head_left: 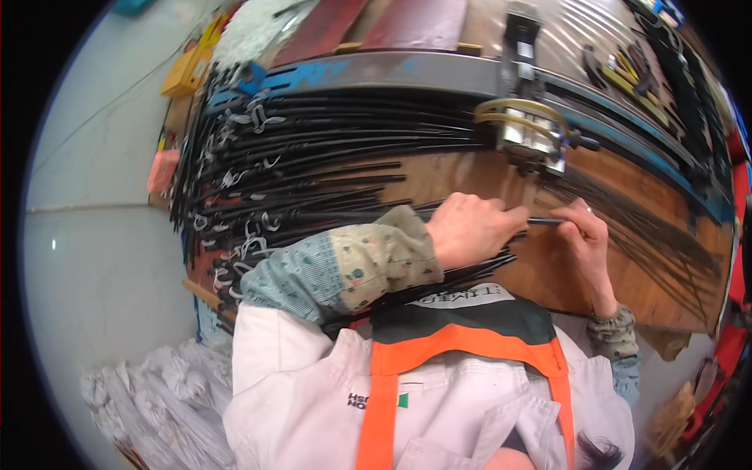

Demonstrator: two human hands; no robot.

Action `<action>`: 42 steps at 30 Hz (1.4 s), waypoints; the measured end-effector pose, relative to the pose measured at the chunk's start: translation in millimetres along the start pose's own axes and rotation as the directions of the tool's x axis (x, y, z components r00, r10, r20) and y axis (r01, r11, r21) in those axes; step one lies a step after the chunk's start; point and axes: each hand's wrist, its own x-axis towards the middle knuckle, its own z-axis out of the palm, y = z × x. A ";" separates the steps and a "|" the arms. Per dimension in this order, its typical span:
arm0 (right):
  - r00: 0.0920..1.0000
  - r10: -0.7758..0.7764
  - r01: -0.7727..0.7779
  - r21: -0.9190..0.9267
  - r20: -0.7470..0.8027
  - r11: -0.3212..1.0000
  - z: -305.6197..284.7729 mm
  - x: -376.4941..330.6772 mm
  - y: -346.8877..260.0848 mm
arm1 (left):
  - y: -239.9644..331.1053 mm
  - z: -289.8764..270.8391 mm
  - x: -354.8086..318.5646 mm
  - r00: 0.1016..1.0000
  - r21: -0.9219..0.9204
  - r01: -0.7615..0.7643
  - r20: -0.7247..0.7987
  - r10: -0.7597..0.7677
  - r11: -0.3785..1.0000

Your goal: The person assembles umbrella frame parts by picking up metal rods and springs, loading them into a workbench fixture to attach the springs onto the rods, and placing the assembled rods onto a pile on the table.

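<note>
The person's own chest, in a white jacket with orange straps [376, 392], fills the lower middle and hides the near edge of the wooden worktop [595, 266]. The fisheye rim bends and blurs the tools [627, 70] at the upper right, too small to tell apart. The far ends of the black rods [329, 157] run under a metal clamp device [529, 133], so where they stop cannot be seen.

The left hand [470, 231] is curled nearly closed over a bundle of the black rods, its fingertips pinching one thin rod [543, 222] that bridges to the other hand. The right hand [583, 235] is closed in a pinch on the same rod's other end, just below the clamp device. The rods lie side by side across the worktop, with white tags [235, 180] at their left ends
</note>
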 end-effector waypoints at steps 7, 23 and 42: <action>0.795 -0.598 0.452 -0.555 -0.104 0.698 -15.1 13.1 -8.0 | 16.0 -12.8 20.2 0.997 0.094 -0.083 0.009 0.083 0.992; 0.907 -0.409 0.383 -0.602 0.101 0.701 -34.2 -22.9 3.6 | 20.3 -12.8 84.0 0.880 -0.162 -0.033 0.463 0.105 0.986; 0.948 -0.093 -0.135 -0.651 -0.304 0.747 -198.6 -25.7 57.8 | 67.6 -91.2 182.2 0.901 0.369 -0.419 0.060 0.429 0.830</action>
